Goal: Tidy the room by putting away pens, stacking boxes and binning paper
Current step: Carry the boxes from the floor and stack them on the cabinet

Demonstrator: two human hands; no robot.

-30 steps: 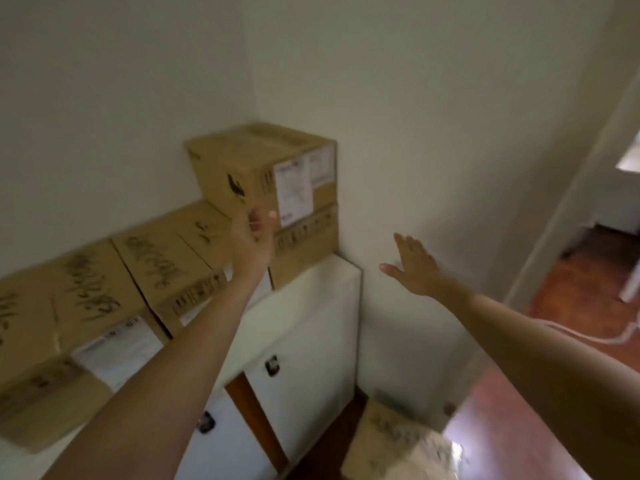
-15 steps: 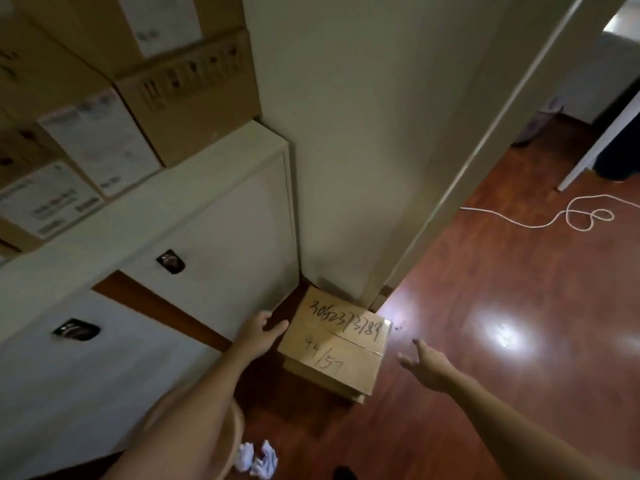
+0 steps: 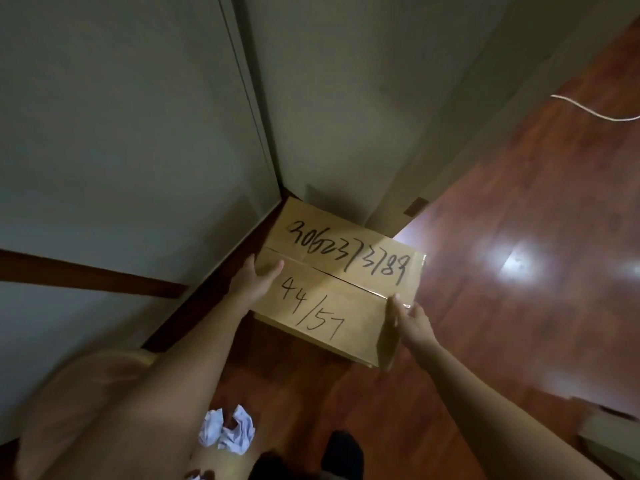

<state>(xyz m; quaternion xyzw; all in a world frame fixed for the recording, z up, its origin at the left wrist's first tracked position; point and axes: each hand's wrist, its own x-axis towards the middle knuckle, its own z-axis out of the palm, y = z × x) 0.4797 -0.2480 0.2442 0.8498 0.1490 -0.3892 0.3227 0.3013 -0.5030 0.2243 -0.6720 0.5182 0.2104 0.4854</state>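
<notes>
A brown cardboard box (image 3: 341,289) with black handwritten numbers on its taped top sits low in the corner, between a white cabinet and the wall. My left hand (image 3: 252,282) grips its left edge, thumb over the top. My right hand (image 3: 414,323) grips its right edge, thumb on the top near the tape seam. Crumpled white paper (image 3: 227,431) lies on the wooden floor below my left forearm.
The white cabinet (image 3: 121,150) fills the left side, its side panel close to the box. A pale wall and door frame (image 3: 398,116) stand behind the box. A white cord (image 3: 595,110) lies on the reddish floor (image 3: 519,220) at the upper right. A dark foot (image 3: 343,448) shows at the bottom.
The view dropped from the boxes stacked on the cabinet to the floor. Both hands came down and closed in on the box's two sides, where they now hold it.
</notes>
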